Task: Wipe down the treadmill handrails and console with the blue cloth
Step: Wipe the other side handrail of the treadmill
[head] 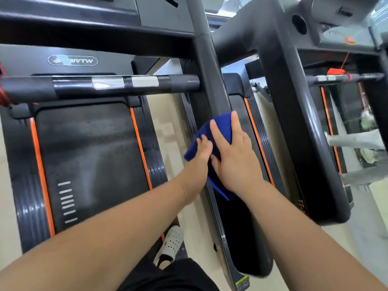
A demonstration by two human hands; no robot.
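Note:
The blue cloth (pixel 223 128) is draped over the treadmill's right handrail (pixel 237 227), a dark bar sloping down from the grey upright (pixel 207 80). My right hand (pixel 234 158) lies flat on the cloth with straight fingers, pressing it onto the rail. My left hand (pixel 202 153) is beside it on the cloth's left side, with its fingers curled into the fabric. Part of the cloth is hidden under both hands. The underside of the console (pixel 163 15) shows at the top. The front crossbar (pixel 109 82) with silver sensor plates runs across the left.
The black running belt (pixel 90 154) with orange side strips lies below on the left. A second treadmill (pixel 304 143) stands close on the right, with a red safety clip (pixel 336 71) on its bar. My white perforated shoe (pixel 171 242) is on the deck edge.

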